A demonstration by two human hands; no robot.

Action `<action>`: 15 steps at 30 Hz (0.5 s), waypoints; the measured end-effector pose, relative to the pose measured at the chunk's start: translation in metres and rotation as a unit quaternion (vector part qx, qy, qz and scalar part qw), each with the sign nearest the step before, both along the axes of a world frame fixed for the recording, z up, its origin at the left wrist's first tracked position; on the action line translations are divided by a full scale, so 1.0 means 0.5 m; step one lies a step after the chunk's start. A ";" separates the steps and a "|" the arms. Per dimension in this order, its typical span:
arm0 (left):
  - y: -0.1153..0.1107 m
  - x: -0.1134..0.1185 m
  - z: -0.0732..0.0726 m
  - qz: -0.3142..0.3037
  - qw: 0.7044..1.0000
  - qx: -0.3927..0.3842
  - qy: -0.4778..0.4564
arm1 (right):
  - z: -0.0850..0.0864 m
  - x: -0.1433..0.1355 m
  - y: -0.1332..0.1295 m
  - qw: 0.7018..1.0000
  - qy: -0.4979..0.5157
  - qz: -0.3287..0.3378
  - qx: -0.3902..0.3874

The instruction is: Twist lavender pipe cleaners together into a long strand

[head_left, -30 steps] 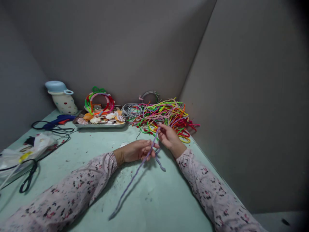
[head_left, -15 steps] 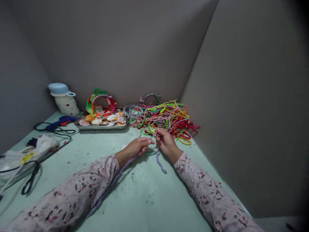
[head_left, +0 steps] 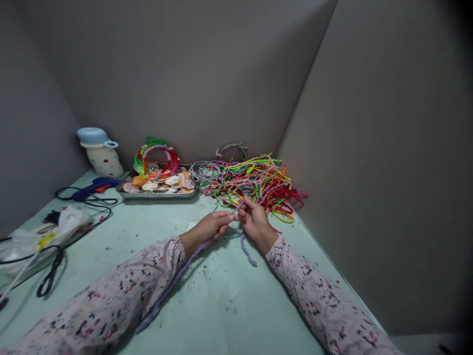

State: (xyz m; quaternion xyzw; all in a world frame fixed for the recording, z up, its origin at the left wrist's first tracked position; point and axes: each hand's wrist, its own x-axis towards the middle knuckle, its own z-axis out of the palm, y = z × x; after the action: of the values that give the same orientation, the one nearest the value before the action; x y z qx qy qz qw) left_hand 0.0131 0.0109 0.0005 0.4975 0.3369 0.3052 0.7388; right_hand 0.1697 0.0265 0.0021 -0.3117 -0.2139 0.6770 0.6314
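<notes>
A long purple pipe cleaner (head_left: 176, 277) runs from my left hand (head_left: 212, 227) down along my left sleeve. My left thumb and fingers are closed on it. Just to the right, my right hand (head_left: 254, 218) pinches the same purple strand between thumb and finger, so a short stretch spans the two hands. A bent purple end (head_left: 248, 251) hangs below my right hand; whether it belongs to the same piece is hidden by the fingers. Beneath the hands, part of a pale green round object (head_left: 232, 235) shows on the table.
A heap of coloured pipe cleaners (head_left: 258, 182) lies behind my hands, beside a coil of grey wire (head_left: 209, 171). Left of it stand a metal tray (head_left: 158, 195) of seashells with colourful hoops (head_left: 173, 160), a bottle (head_left: 105, 160), a blue glue gun (head_left: 90, 189) with black cord, and a plastic bag (head_left: 72, 222).
The right fingertips have shifted slightly right, and a little more purple strand shows between the hands. Both grips stay closed. The whole view has shifted slightly.
</notes>
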 end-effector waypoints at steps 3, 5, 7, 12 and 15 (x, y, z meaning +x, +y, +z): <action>-0.001 0.000 0.003 -0.002 1.000 0.006 -0.006 | -0.002 0.002 0.000 1.000 0.003 0.007 0.001; -0.003 0.000 0.008 -0.002 1.000 0.008 -0.007 | -0.003 0.003 0.000 1.000 0.005 0.011 0.002; -0.005 0.000 0.012 -0.001 1.000 0.004 -0.006 | -0.004 0.003 0.001 1.000 0.007 0.010 0.008; -0.006 -0.002 0.014 0.006 1.000 -0.003 -0.012 | -0.006 0.002 0.004 0.997 -0.031 0.008 0.066; -0.006 -0.002 0.015 0.005 1.000 0.002 -0.010 | -0.007 0.003 0.006 0.995 -0.050 -0.010 0.082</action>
State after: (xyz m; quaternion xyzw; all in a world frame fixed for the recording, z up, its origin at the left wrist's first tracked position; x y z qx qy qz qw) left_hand 0.0120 0.0077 0.0080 0.4940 0.3319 0.3143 0.7396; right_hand 0.1713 0.0293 -0.0012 -0.2949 -0.2970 0.6346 0.6496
